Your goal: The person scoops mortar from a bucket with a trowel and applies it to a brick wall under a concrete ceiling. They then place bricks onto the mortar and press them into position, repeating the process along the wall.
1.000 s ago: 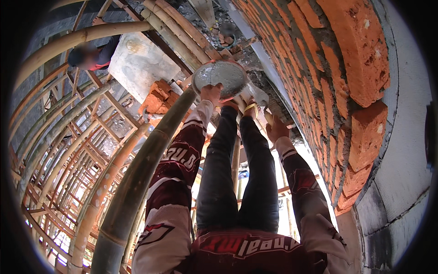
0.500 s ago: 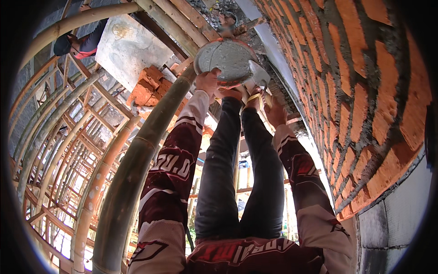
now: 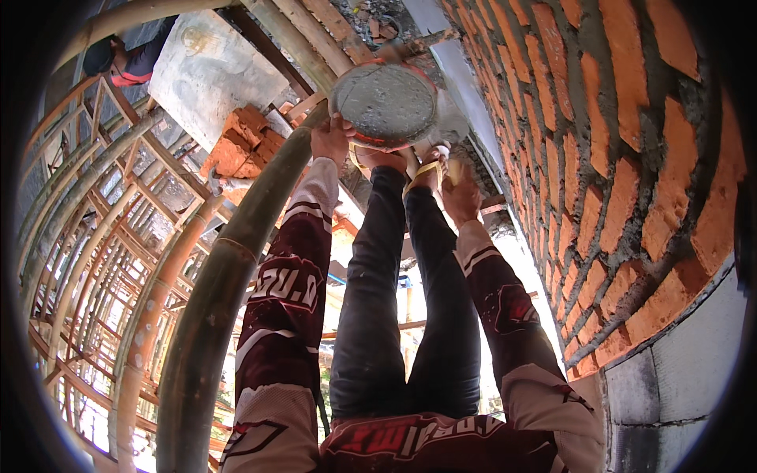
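A round bucket (image 3: pixel 383 104) with an orange rim, filled with grey wet mortar, sits just beyond my feet. My left hand (image 3: pixel 333 139) is closed on its near left rim. My right hand (image 3: pixel 462 194) is wrapped around the handle of a trowel, to the right of my feet. The trowel's grey blade (image 3: pixel 453 118) is smeared by motion and lies beside the bucket's right edge. My feet (image 3: pixel 385 160), in sandals with yellowish straps, stand close to the bucket's near side.
A brick wall (image 3: pixel 583 158) with rough mortar joints rises on the right. A thick bamboo pole (image 3: pixel 229 272) runs along my left, with bamboo scaffolding beyond. Loose bricks (image 3: pixel 244 142) are stacked near a pale board (image 3: pixel 213 75). Another person (image 3: pixel 130 63) is at the far left.
The trowel blade has moved off the bucket's right rim, out to its side. My left hand's thumb has drawn back from the mortar to the rim. The whole view has shifted slightly.
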`<move>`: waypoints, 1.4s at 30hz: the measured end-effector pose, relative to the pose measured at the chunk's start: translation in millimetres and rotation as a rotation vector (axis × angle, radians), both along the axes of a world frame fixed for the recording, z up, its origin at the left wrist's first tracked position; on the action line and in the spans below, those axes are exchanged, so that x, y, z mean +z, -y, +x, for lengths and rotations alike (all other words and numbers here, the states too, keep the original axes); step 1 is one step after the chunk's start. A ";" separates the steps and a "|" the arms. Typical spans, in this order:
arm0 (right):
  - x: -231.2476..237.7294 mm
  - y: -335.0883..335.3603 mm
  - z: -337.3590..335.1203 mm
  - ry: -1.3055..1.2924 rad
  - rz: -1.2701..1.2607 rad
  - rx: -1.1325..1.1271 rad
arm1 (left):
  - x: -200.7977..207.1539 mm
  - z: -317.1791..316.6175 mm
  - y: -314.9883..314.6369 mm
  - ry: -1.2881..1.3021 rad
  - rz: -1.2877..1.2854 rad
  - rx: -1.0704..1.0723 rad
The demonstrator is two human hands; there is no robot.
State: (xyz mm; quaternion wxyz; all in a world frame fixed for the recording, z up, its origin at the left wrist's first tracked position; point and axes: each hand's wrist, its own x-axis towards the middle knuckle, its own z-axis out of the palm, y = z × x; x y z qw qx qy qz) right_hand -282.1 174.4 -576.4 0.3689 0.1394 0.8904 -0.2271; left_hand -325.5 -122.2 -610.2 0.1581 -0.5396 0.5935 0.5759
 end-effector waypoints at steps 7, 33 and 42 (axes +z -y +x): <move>8.8 -15.8 -33.9 -0.031 0.080 0.186 | -2.5 -0.6 -1.9 0.419 0.021 0.302; -26.6 34.5 -98.1 -0.199 -0.162 0.810 | -25.9 21.8 2.4 0.233 -0.099 0.431; 26.2 13.3 -135.2 -0.193 0.149 0.811 | 183.7 163.4 -69.6 0.073 -0.154 -0.352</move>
